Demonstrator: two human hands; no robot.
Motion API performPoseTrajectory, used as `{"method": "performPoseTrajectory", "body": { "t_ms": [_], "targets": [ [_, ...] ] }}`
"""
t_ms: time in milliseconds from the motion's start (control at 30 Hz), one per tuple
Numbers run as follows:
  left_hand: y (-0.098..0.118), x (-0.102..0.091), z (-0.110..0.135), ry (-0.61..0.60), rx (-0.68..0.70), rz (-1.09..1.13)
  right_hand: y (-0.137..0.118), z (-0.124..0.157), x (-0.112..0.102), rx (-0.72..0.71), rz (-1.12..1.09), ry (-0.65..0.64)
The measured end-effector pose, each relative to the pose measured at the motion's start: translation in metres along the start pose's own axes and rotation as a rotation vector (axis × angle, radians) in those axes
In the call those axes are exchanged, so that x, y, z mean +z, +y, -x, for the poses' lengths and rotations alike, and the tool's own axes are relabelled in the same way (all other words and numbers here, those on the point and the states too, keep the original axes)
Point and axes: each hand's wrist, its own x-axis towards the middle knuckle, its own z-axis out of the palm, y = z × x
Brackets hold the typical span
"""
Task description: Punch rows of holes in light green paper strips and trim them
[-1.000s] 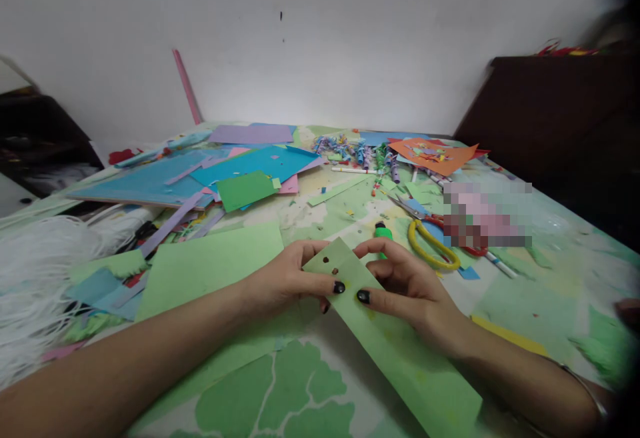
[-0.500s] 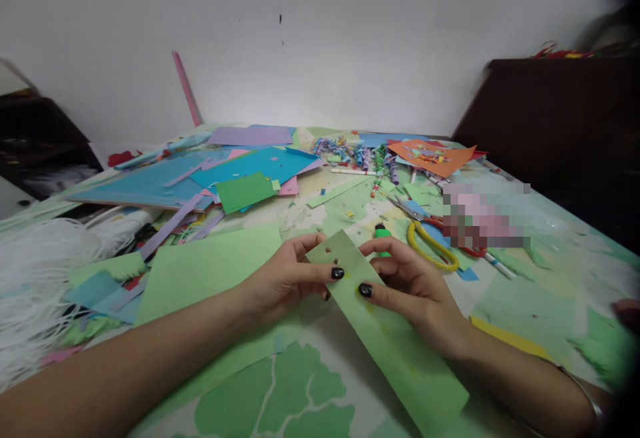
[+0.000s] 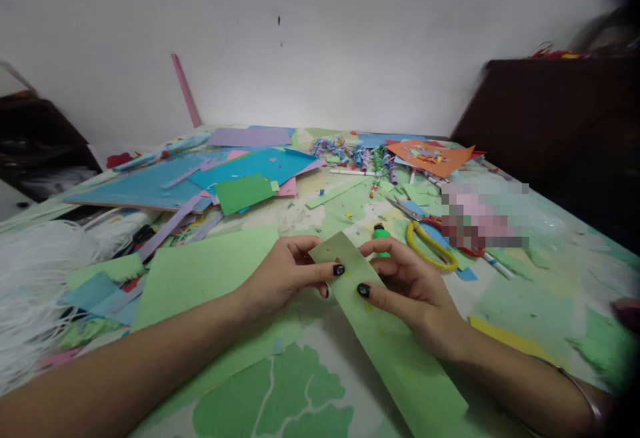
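Between both hands I hold a long light-green paper strip (image 3: 395,338), tilted with its far end up and small holes near that end. My left hand (image 3: 295,268) pinches its left edge near the holes, thumb on top and fingers beneath. My right hand (image 3: 415,285) grips the right edge a little lower, thumb on the face and fingers curled behind. Just beyond the right fingers stands a small green bottle with a black cap (image 3: 381,233), partly hidden. Scissors with a yellow and red handle (image 3: 431,251) lie to the right of it.
A light-green sheet (image 3: 210,278) lies under my left forearm. White string (image 3: 40,271) is heaped at the left. Blue paper (image 3: 245,175), curled paper pieces (image 3: 360,155) and an orange sheet (image 3: 430,158) are farther back. Someone's fingertip (image 3: 627,310) shows at the right edge.
Almost nothing differs. The view has shifted very slightly, and both hands keep their hold on the paper strip.
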Motion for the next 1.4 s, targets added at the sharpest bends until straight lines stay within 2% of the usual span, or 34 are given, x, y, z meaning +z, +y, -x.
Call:
{"method": "performPoseTrajectory", "body": {
  "t_ms": [267,400,500,600,633,667,733,800,933,1000,1067,1100,1133,1167,1200,1233,1300,1400],
  "targets": [
    [0.000,0.001,0.001,-0.066,0.004,0.026,0.000,-0.001,0.001,-0.013,0.010,-0.016],
    [0.000,0.002,0.002,-0.083,0.048,-0.004,-0.002,0.000,-0.002,-0.066,0.152,0.017],
    [0.000,0.001,0.002,-0.005,0.147,0.015,-0.011,0.002,-0.008,-0.253,0.401,0.188],
    [0.003,0.000,0.004,0.005,0.164,0.106,-0.021,0.000,-0.019,-0.622,0.619,0.455],
    [0.005,0.001,0.004,-0.012,0.152,0.132,-0.024,-0.001,-0.022,-0.742,0.692,0.480],
    [0.006,0.003,0.006,-0.032,0.139,0.153,-0.026,-0.003,-0.025,-0.835,0.778,0.460],
    [0.008,0.007,0.008,-0.056,0.129,0.201,-0.027,-0.006,-0.027,-0.934,0.983,0.356],
    [0.008,0.011,0.010,-0.063,0.134,0.213,-0.024,-0.007,-0.024,-0.977,1.135,0.263],
    [0.006,0.011,0.011,-0.025,0.167,0.042,-0.015,-0.013,-0.021,-0.985,1.225,0.189],
    [0.005,0.008,0.010,0.043,0.189,-0.034,-0.014,-0.020,-0.031,-0.936,1.298,0.179],
    [0.006,0.006,0.009,0.107,0.214,-0.080,-0.019,-0.027,-0.050,-0.821,1.448,0.272],
    [0.007,0.005,0.008,0.127,0.231,-0.090,-0.023,-0.031,-0.063,-0.678,1.511,0.382],
    [0.008,0.005,0.008,0.137,0.248,-0.090,-0.027,-0.034,-0.076,-0.438,1.556,0.503],
    [0.008,0.005,0.007,0.142,0.264,-0.080,-0.030,-0.036,-0.090,-0.122,1.599,0.545],
    [0.009,0.005,0.007,0.144,0.280,-0.064,-0.033,-0.037,-0.103,0.216,1.637,0.454],
    [0.010,0.005,0.007,0.150,0.292,-0.047,-0.034,-0.037,-0.115,0.360,1.635,0.390],
    [0.010,0.006,0.007,0.170,0.292,-0.039,-0.034,-0.037,-0.131,0.499,1.615,0.277],
    [0.010,0.005,0.006,0.201,0.273,-0.057,-0.027,-0.037,-0.138,0.566,1.607,0.208]
  ]
}}
